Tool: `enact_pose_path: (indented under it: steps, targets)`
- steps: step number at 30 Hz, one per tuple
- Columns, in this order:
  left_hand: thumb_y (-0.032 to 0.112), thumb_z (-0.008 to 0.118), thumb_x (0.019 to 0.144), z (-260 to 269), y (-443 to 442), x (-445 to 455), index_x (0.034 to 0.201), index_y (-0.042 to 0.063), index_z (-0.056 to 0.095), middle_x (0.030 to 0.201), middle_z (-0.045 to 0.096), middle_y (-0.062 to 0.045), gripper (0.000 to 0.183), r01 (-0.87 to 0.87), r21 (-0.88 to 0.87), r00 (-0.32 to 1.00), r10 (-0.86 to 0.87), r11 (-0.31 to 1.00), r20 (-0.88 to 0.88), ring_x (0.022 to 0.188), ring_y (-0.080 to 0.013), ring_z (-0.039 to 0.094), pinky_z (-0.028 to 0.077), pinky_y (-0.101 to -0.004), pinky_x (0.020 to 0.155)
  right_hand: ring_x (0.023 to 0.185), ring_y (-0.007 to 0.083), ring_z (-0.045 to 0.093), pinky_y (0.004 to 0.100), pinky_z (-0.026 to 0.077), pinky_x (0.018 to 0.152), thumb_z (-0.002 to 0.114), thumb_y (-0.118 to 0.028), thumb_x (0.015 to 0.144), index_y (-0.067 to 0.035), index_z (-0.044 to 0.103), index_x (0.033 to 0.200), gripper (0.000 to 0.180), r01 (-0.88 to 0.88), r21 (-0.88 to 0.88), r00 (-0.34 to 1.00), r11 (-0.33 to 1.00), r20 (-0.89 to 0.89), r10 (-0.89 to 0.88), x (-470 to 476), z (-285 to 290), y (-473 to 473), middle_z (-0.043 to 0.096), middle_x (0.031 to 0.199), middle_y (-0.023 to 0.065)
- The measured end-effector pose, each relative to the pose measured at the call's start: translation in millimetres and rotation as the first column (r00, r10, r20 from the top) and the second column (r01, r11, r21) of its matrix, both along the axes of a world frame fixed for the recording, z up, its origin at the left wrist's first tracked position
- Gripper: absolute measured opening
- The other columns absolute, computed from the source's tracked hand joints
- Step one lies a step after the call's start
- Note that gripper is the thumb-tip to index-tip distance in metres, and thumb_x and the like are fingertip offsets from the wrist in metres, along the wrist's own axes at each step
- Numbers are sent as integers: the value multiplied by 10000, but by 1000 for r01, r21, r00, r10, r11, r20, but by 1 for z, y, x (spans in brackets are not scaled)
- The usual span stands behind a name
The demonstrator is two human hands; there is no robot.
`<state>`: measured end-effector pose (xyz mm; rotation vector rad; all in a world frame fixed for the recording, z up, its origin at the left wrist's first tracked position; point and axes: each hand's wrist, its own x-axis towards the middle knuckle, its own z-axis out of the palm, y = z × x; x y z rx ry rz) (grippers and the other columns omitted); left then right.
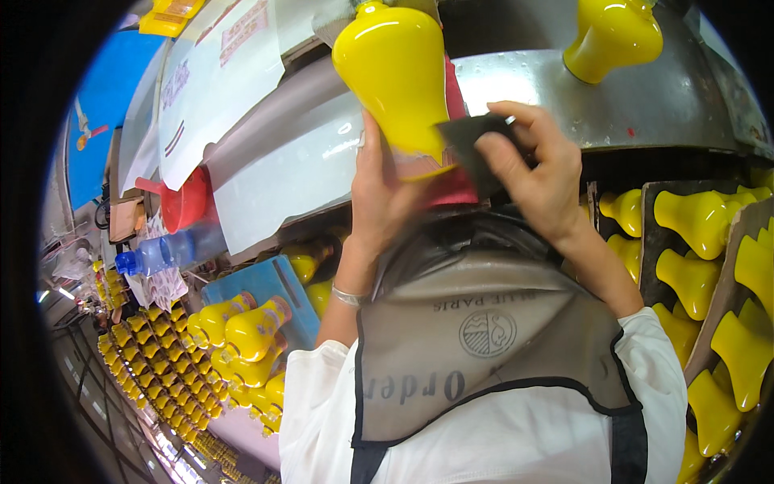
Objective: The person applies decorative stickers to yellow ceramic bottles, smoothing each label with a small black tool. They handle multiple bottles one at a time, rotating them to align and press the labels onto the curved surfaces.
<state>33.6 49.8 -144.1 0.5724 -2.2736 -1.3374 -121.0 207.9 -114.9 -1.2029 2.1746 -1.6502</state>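
Note:
A glossy yellow vase [393, 72] lies before me over a red cloth [455, 91], its narrow lower end towards me. My left hand [387, 196] holds that lower end, with the thumb along its side. A pinkish patterned band [417, 164] shows around the vase near its base. Between the thumb and fingers of my right hand [541, 175] is a dark, thin, flat pad [468, 139], its edge at the right side of the vase's lower part. The pad and left fingers are blurred.
Another yellow vase [611, 45] stands on the metal tabletop [683, 115]. Printed paper sheets [224, 78], a red plastic dipper [181, 202] and a clear blue bottle [163, 251] are at left. Several yellow vases [692, 281] fill boards at right; more vases [254, 330] are stacked at lower left.

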Motion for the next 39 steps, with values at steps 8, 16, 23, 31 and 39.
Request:
enact_pose_path:
  steps: [8, 16, 23, 31, 39]
  targets:
    - [126, 828, 789, 20, 16, -7, 1535, 17, 348, 1466, 435, -284, 893, -43, -611, 998, 61, 791, 9, 1364, -467, 402, 331, -502, 1127, 609, 48, 556, 236, 447, 549, 688, -89, 937, -29, 651, 1181, 254, -41, -9, 998, 999, 41, 42, -5, -7, 5, 622, 673, 14]
    - [109, 830, 811, 20, 13, 0, 1550, -1, 330, 1549, 412, -233, 899, -70, -214, 997, 73, 974, 4, 1429, -325, 422, 361, -388, 1160, 603, 81, 610, 252, 446, 551, 704, -117, 924, -13, 638, 1184, 287, -74, 18, 997, 997, -12, 74, -5, 2, 3, 663, 697, 58]
    - [166, 782, 885, 8, 11, 0, 1559, -41, 266, 1562, 403, -214, 874, -56, -3, 998, 56, 998, 22, 1426, -286, 424, 354, -371, 1162, 599, 162, 640, 290, 491, 572, 726, -116, 900, -28, 669, 1131, 253, 34, 40, 999, 999, -10, -34, -10, 17, -7, 662, 710, 101]
    - [118, 816, 819, 10, 11, 8, 1547, -41, 292, 1568, 373, -241, 911, -56, -267, 998, 46, 962, -45, 1461, -367, 360, 307, -422, 1185, 696, 318, 700, 361, 547, 649, 747, -159, 878, -58, 685, 1114, 264, -10, 162, 971, 987, -235, 49, -21, 41, -17, 700, 793, 162]
    - [12, 837, 708, 22, 24, -2, 1543, 0, 343, 1502, 449, -237, 970, -110, -381, 993, 117, 918, -4, 1411, -392, 408, 365, -423, 1140, 602, 285, 678, 366, 499, 542, 721, -258, 888, -84, 662, 1096, 277, -19, -37, 980, 999, -198, 11, -26, 26, -20, 657, 696, 146]
